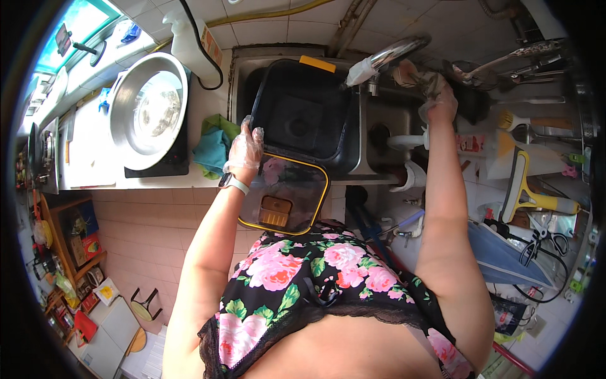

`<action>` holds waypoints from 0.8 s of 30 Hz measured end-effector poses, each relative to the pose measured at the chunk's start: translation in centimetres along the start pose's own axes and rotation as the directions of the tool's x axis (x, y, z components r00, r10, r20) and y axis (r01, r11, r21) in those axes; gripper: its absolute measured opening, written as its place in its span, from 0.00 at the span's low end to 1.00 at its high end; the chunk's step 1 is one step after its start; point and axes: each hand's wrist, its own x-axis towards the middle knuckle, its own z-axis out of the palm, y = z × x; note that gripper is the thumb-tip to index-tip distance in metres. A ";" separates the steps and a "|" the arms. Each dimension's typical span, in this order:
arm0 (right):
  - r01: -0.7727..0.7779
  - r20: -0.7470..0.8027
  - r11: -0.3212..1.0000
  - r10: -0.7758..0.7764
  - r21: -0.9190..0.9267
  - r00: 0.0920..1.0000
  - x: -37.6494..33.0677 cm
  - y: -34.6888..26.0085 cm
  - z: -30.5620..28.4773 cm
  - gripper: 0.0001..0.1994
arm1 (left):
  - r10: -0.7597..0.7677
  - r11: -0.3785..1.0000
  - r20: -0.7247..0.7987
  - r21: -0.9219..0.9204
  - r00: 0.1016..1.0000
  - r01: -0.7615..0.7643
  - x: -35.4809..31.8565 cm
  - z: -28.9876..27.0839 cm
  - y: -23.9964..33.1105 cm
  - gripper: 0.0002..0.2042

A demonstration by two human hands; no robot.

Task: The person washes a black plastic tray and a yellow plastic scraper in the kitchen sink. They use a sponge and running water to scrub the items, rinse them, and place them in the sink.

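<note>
A black rectangular container (300,104) with a yellow clip sits tilted over the sink. Against its near side is a see-through lid (284,196) with a yellow rim, hanging over the counter edge. My left hand (245,150), in a clear plastic glove, is closed at the container's left near corner, where container and lid meet. My right hand (440,101), also gloved, is stretched out past the faucet (394,54). Its fingers are closed around something greyish that I cannot make out, close to a small brownish round thing (405,74).
A large steel basin (150,112) stands on a black cooktop at the left. Green and teal cloths (213,148) lie between it and the sink (379,136). At the right are brushes, a yellow squeegee (536,199), scissors (536,240) and hanging utensils (505,63). A white jug (189,44) stands behind.
</note>
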 end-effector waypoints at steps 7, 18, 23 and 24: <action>-0.065 0.178 0.990 0.087 -0.126 0.980 -14.3 -1.5 5.0 0.17 | 0.022 0.998 0.044 -0.064 0.999 -0.019 0.0 -0.7 -0.6 0.24; 0.828 0.629 -0.156 0.580 -0.539 0.518 -18.4 16.3 15.9 0.12 | 0.050 0.904 0.156 -0.427 0.987 0.022 -0.5 -3.7 0.2 0.23; 0.926 0.385 -0.290 0.847 -0.242 0.366 -16.2 22.4 18.3 0.15 | -0.040 0.909 0.217 -0.397 0.975 0.126 -0.4 -2.3 -0.4 0.24; 0.913 0.430 -0.292 0.812 -0.284 0.394 -15.3 25.1 17.4 0.17 | -0.013 0.918 0.180 -0.388 0.984 0.083 -0.4 -2.5 -0.1 0.24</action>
